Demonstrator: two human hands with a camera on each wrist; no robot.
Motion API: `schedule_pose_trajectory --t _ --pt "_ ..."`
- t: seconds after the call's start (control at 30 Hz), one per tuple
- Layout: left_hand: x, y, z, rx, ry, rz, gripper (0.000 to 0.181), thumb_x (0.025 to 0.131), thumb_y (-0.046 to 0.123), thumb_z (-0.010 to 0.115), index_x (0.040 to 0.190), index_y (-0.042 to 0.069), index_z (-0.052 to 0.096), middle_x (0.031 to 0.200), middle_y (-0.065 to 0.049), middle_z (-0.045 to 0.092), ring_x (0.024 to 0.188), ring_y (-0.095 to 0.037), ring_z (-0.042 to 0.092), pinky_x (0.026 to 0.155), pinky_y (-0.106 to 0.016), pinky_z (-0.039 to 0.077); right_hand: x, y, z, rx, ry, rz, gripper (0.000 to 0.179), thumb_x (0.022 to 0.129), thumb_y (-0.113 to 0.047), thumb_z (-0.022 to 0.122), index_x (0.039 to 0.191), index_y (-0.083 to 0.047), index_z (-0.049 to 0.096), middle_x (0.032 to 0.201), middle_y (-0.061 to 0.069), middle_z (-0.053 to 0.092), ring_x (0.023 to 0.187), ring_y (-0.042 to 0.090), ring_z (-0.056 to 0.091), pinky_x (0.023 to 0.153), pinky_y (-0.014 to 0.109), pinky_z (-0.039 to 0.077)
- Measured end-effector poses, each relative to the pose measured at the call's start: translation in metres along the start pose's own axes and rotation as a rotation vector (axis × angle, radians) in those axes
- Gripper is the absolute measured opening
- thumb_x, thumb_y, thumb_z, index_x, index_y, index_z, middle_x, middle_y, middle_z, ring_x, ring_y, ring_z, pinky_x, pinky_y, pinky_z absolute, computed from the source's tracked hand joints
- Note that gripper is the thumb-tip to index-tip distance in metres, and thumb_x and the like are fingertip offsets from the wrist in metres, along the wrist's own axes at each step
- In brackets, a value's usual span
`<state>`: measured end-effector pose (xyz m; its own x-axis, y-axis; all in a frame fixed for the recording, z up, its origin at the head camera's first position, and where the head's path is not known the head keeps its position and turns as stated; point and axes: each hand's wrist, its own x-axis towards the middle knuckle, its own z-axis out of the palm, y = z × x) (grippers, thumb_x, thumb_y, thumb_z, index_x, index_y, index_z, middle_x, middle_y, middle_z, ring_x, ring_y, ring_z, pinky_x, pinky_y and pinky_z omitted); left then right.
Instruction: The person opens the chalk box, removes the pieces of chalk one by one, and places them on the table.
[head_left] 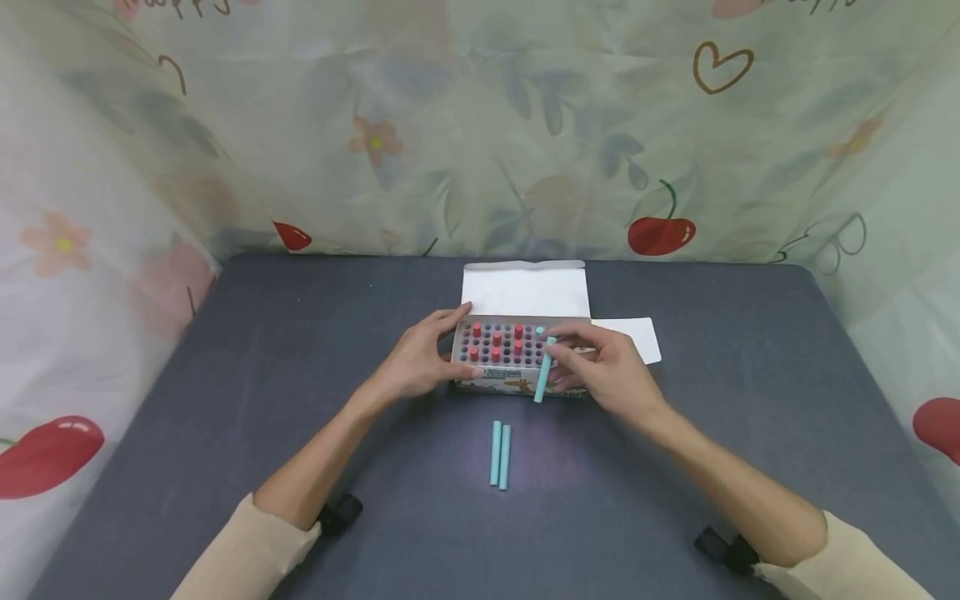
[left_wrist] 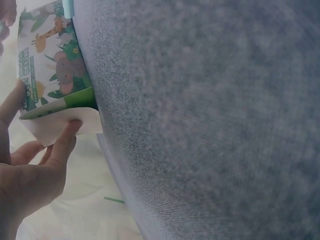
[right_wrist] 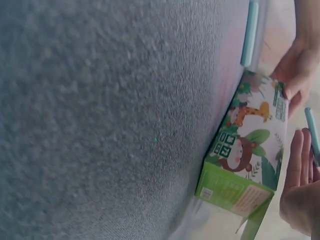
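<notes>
A chalk box [head_left: 513, 375] printed with cartoon animals stands with its lid up, its top a grid of holes. Several red chalk sticks [head_left: 497, 338] and one light-blue chalk stick [head_left: 539, 332] poke out of the holes. My left hand [head_left: 422, 354] grips the left end of the box, thumb at the front and fingers toward the back. Between thumb and fingers, my right hand [head_left: 611, 367] pinches another light-blue chalk [head_left: 545, 371], tilted, just in front of the box's right side. Two more light-blue chalks [head_left: 500, 455] lie side by side on the table before the box.
The white lid flap [head_left: 525, 288] stands up behind the box, and a side flap [head_left: 633, 337] sticks out to the right. Grey cloth covers the table [head_left: 360, 508]. A patterned curtain [head_left: 480, 167] hangs along the back and sides.
</notes>
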<state>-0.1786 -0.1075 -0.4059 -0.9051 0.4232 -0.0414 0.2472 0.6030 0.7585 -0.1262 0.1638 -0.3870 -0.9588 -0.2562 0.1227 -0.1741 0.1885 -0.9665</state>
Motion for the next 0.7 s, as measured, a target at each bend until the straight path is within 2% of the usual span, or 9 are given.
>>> schedule_pose_trajectory --t 0.2,0.43,0.7 --pt "-0.001 0.001 0.0 0.005 0.005 0.008 0.094 0.081 0.022 0.085 0.157 0.019 0.03 0.15 -0.013 0.04 0.101 -0.025 0.061 0.077 -0.033 0.051 -0.008 -0.001 0.006 0.021 -0.021 0.046 0.027 0.093 -0.006 0.07 0.117 0.006 0.068 0.09 0.017 0.07 0.069 0.026 0.071 0.065 0.04 0.058" --pt "-0.001 0.002 0.0 0.005 0.006 0.007 0.095 0.08 0.022 0.085 0.158 0.019 0.03 0.15 -0.014 0.04 0.102 -0.024 0.062 0.078 -0.033 0.052 -0.014 0.001 0.013 0.034 -0.049 0.113 0.028 0.091 -0.009 0.072 0.117 0.003 0.071 0.084 0.015 0.072 0.068 0.027 0.071 0.065 0.04 0.058" --pt "0.0 0.001 0.001 0.005 0.006 0.003 0.095 0.081 0.022 0.085 0.158 0.02 0.03 0.15 -0.014 0.041 0.102 -0.025 0.062 0.079 -0.034 0.052 -0.02 0.005 0.019 0.084 -0.088 0.132 0.029 0.091 -0.006 0.071 0.116 0.008 0.068 0.084 0.021 0.071 0.069 0.029 0.071 0.065 0.043 0.058"
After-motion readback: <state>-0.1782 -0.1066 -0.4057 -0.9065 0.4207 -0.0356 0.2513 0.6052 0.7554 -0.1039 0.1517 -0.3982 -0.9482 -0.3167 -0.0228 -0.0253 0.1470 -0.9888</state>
